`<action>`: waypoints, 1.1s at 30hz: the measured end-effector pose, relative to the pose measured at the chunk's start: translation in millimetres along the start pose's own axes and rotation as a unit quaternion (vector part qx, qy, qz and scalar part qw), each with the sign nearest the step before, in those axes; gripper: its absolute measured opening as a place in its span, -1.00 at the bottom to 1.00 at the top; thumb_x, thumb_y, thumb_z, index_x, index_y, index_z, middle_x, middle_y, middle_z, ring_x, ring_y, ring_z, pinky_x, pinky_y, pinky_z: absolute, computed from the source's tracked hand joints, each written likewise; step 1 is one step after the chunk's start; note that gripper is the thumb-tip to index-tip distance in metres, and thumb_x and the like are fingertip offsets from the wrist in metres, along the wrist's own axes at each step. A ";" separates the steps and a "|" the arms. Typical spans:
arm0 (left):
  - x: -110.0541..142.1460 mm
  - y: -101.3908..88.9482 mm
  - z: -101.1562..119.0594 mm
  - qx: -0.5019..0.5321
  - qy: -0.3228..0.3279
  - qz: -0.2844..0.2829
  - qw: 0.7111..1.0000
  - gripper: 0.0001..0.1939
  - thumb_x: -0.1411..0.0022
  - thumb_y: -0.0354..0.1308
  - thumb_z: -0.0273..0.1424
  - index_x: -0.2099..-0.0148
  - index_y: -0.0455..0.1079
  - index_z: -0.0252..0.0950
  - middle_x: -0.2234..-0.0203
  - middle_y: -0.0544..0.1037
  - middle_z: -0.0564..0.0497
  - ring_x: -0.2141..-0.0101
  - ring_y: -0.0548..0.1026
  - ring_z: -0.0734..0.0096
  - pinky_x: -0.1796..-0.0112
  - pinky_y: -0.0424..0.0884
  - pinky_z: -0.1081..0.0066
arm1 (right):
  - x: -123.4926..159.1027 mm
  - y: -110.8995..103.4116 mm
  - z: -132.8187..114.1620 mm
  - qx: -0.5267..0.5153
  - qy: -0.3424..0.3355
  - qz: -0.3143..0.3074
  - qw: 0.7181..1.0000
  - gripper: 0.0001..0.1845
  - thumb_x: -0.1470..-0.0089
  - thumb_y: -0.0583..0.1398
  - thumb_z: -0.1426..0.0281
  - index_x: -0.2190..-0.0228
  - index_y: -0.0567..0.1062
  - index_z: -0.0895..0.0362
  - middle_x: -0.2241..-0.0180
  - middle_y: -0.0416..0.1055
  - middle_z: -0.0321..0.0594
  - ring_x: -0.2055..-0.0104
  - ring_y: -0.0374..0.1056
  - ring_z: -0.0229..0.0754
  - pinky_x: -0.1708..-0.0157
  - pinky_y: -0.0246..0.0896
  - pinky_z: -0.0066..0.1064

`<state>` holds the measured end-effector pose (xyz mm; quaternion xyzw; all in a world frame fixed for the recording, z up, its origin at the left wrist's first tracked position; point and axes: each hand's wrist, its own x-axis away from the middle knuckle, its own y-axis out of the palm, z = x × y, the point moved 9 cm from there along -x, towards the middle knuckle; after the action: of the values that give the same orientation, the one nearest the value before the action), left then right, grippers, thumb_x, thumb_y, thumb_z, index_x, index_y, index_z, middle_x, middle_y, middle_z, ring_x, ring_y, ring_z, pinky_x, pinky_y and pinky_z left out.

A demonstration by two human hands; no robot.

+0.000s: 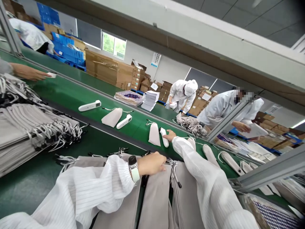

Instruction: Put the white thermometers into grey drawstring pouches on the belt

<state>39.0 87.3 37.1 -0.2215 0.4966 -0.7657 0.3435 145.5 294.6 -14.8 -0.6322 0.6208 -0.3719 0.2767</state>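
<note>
My left hand (152, 163), with a watch on its wrist, is closed at the top of a grey drawstring pouch (156, 194) in the stacks before me. Its fingertips are partly hidden. Reaching forward onto the green belt, my right hand (170, 135) grips the side of a white handheld device that looks like a thermometer (164, 137). Just left of that device lies another grey pouch (154, 135). Farther left on the belt are a second white device (124, 121), a pouch (112, 117) and a third device (90, 106).
Stacked pouches (16, 136) rise at the left, near another person's hand (30, 72) holding something white. More pouches (231, 162) lie along the belt to the right. A metal post (225, 122) and an overhead beam (190, 28) frame the line. Co-workers stand beyond.
</note>
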 end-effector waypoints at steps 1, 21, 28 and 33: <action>0.0 1.5 0.3 0.001 0.002 0.000 1.000 -0.84 -0.12 0.02 -0.31 0.37 0.29 -0.31 0.48 0.41 -0.04 0.36 0.41 0.21 0.39 0.29 0.37 | -1.5 -0.5 6.4 -0.026 0.019 -0.005 0.999 -0.19 0.41 0.28 0.42 0.02 0.20 0.22 0.11 0.28 0.06 0.23 0.32 -0.01 0.41 0.27 -0.29; -2.3 -11.7 10.1 0.063 0.037 -0.036 0.997 -0.83 -0.18 -0.12 -0.33 0.35 0.22 -0.28 0.53 0.36 0.09 0.47 0.31 0.45 0.49 0.13 0.52 | 154.5 -99.9 -34.4 -0.351 -0.391 0.150 0.837 -0.75 0.23 0.25 0.39 0.43 0.30 0.09 0.39 0.28 -0.31 0.32 0.33 -0.21 0.25 0.25 -0.30; -6.2 -14.2 10.8 0.091 0.055 -0.008 0.994 -0.82 -0.21 -0.18 -0.36 0.37 0.18 -0.29 0.51 0.31 0.09 0.46 0.27 0.47 0.46 0.11 0.52 | 154.7 -92.0 -28.9 -0.262 -0.377 0.152 0.875 -0.80 0.19 0.22 0.36 0.45 0.31 0.11 0.41 0.27 -0.31 0.35 0.28 -0.26 0.24 0.19 -0.33; -8.1 -21.5 18.7 0.151 0.098 0.028 0.983 -0.82 -0.22 -0.16 -0.35 0.33 0.22 -0.28 0.42 0.26 0.08 0.40 0.26 0.49 0.35 0.15 0.53 | 159.5 -115.8 -29.9 -0.507 -0.340 0.087 0.788 -0.62 0.16 0.21 0.35 0.30 0.15 -0.04 0.45 0.23 -0.42 0.44 0.28 -0.32 0.35 0.27 -0.31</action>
<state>50.6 87.8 64.4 -0.0772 0.4124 -0.8400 0.3441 180.7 148.8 116.4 -0.7102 0.6386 0.2604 0.1410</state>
